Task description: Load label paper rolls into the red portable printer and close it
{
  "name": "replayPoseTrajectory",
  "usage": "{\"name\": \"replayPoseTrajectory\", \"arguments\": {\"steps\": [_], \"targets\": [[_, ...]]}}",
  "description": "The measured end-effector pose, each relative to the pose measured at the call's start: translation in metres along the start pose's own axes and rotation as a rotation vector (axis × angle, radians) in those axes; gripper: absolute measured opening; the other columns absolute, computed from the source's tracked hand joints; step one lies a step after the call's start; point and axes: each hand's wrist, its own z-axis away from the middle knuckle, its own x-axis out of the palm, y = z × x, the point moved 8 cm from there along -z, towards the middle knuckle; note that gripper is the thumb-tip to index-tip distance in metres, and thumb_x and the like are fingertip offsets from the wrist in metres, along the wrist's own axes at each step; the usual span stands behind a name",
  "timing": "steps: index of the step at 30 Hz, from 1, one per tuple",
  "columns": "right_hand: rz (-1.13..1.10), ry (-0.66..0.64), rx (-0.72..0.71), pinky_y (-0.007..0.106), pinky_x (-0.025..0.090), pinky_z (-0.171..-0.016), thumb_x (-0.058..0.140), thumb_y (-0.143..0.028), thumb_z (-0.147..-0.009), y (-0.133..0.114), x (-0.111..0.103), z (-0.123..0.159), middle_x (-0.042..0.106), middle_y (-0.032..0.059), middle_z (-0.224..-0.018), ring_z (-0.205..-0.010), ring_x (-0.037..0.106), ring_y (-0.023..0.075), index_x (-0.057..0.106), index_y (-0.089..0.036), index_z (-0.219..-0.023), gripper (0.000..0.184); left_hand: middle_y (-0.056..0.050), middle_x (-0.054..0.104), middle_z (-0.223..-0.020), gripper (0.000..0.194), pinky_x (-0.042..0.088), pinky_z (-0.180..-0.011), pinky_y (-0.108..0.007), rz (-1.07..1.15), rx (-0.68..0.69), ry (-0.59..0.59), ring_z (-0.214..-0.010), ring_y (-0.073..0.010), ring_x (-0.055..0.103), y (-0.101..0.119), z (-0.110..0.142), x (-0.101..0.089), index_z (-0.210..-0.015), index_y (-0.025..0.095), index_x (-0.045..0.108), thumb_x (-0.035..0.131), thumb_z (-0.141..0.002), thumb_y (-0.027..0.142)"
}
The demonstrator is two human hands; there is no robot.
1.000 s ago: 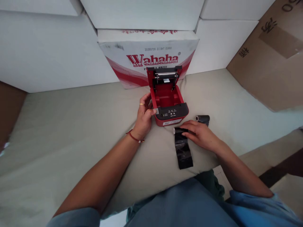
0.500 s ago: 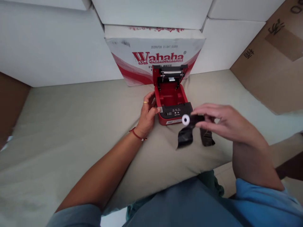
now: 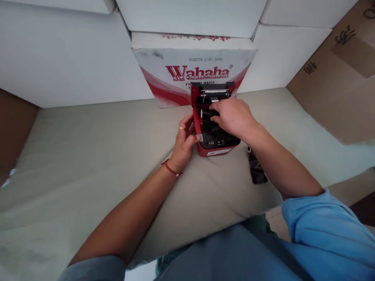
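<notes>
A small red and black label printer [image 3: 218, 150] stands on the cloth with its lid [image 3: 213, 86] raised at the back. My left hand [image 3: 185, 140] grips the printer's left side, thumb on the front corner and fingers along the red wall. Inside the open bay my right hand [image 3: 233, 117] pinches a black ribbon roll [image 3: 207, 114] with a white core end. Loose black film from the roll hangs down over the bay and the front panel. A second black roll [image 3: 257, 168], with a white core end, lies on the cloth under my right forearm.
Behind the printer leans a white and red Wahaha carton [image 3: 164, 74]. White boxes [image 3: 73, 58] are stacked along the back. A brown cardboard box [image 3: 336, 89] borders the right side. Pale cloth [image 3: 102, 156] covers the surface.
My right hand has carried the black ribbon roll from in front of the printer, up and left, into its open bay. The left hand stays on the printer.
</notes>
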Motion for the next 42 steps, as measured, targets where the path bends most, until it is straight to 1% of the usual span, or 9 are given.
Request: {"name": "replayPoseTrajectory", "arguments": {"steps": [5, 11, 16, 22, 26, 31, 34, 38, 42], "targets": [[0.086, -0.076, 0.002, 0.045, 0.06, -0.092, 0.068, -0.018, -0.105, -0.009, 0.003, -0.007, 0.086, 0.0187, -0.134, -0.123, 0.081, 0.0402, 0.087, -0.02, -0.135, 0.035, -0.004, 0.062, -0.168, 0.081, 0.049, -0.134, -0.05, 0.009, 0.006, -0.006, -0.159, -0.0333, 0.059, 0.0, 0.0, 0.001, -0.156, 0.041, 0.062, 0.095, -0.086, 0.066], [0.094, -0.008, -0.056, 0.046, 0.062, -0.088, 0.069, -0.017, -0.104, -0.012, 0.013, -0.015, 0.087, 0.0194, -0.129, -0.118, 0.083, 0.0402, 0.089, -0.019, -0.131, 0.033, -0.005, 0.062, -0.168, 0.082, 0.049, -0.134, -0.051, -0.016, 0.027, -0.003, -0.158, -0.0336, 0.06, 0.0, 0.0, 0.002, -0.157, 0.04, 0.06, 0.093, -0.087, 0.068], [-0.053, 0.036, -0.279, 0.046, 0.063, -0.093, 0.078, -0.029, -0.103, -0.007, 0.016, -0.011, 0.089, 0.0149, -0.127, -0.114, 0.082, 0.0363, 0.088, -0.022, -0.131, 0.031, -0.004, 0.063, -0.167, 0.08, 0.048, -0.135, -0.051, -0.041, 0.032, 0.01, -0.159, -0.0332, 0.06, 0.0, 0.001, 0.001, -0.157, 0.041, 0.06, 0.09, -0.089, 0.07], [-0.377, 0.315, -0.468, 0.048, 0.065, -0.107, 0.061, -0.032, -0.116, 0.006, -0.006, 0.062, 0.089, 0.0121, -0.13, -0.12, 0.083, 0.0307, 0.086, -0.019, -0.131, 0.032, -0.006, 0.062, -0.168, 0.082, 0.054, -0.128, -0.05, -0.078, 0.029, -0.001, -0.155, -0.0328, 0.063, -0.003, 0.0, 0.0, -0.157, 0.04, 0.058, 0.089, -0.089, 0.073], [-0.363, 0.453, -0.527, 0.053, 0.063, -0.121, 0.067, -0.034, -0.116, 0.013, 0.012, 0.122, 0.082, 0.0154, -0.15, -0.141, 0.077, 0.0321, 0.08, -0.019, -0.145, 0.035, -0.009, 0.063, -0.166, 0.079, 0.056, -0.127, -0.05, -0.185, 0.059, 0.035, -0.153, -0.0328, 0.064, 0.003, 0.004, 0.0, -0.157, 0.037, 0.057, 0.081, -0.094, 0.079], [-0.296, 0.421, -0.495, 0.06, 0.052, -0.136, 0.065, -0.031, -0.116, 0.017, 0.046, 0.147, 0.067, 0.014, -0.171, -0.162, 0.063, 0.0308, 0.06, -0.026, -0.171, 0.055, -0.014, 0.059, -0.165, 0.049, 0.05, -0.131, -0.057, -0.696, 0.319, 0.193, -0.158, -0.0332, 0.057, 0.065, 0.025, 0.012, -0.156, 0.031, 0.06, 0.058, -0.114, 0.056], [-0.297, 0.413, -0.494, 0.06, 0.049, -0.138, 0.062, -0.032, -0.117, 0.015, 0.049, 0.148, 0.066, 0.0141, -0.173, -0.165, 0.06, 0.0295, 0.058, -0.026, -0.172, 0.056, -0.011, 0.07, -0.149, 0.047, 0.05, -0.13, -0.06, -0.93, 0.608, 0.039, -0.149, -0.0336, 0.064, 0.101, 0.042, 0.05, -0.155, 0.031, 0.062, 0.063, -0.109, 0.037], [-0.331, 0.422, -0.514, 0.063, 0.049, -0.138, 0.06, -0.04, -0.119, 0.013, 0.036, 0.147, 0.074, 0.0141, -0.164, -0.158, 0.067, 0.0314, 0.069, -0.025, -0.161, 0.046, -0.008, 0.082, -0.124, 0.05, 0.055, -0.116, -0.048, -1.106, 0.772, -0.108, -0.125, -0.0275, 0.074, 0.108, 0.054, 0.08, -0.149, 0.028, 0.069, 0.069, -0.101, 0.019], [-0.548, 0.533, -0.398, 0.052, 0.06, -0.128, 0.058, -0.049, -0.12, 0.042, 0.007, 0.114, 0.083, 0.0092, -0.15, -0.143, 0.077, 0.0279, 0.078, -0.029, -0.148, 0.04, -0.007, 0.084, -0.12, 0.048, 0.054, -0.113, -0.05, -1.185, 0.765, -0.128, -0.119, -0.027, 0.076, 0.102, 0.054, 0.081, -0.146, 0.032, 0.074, 0.068, -0.1, 0.017]]}}
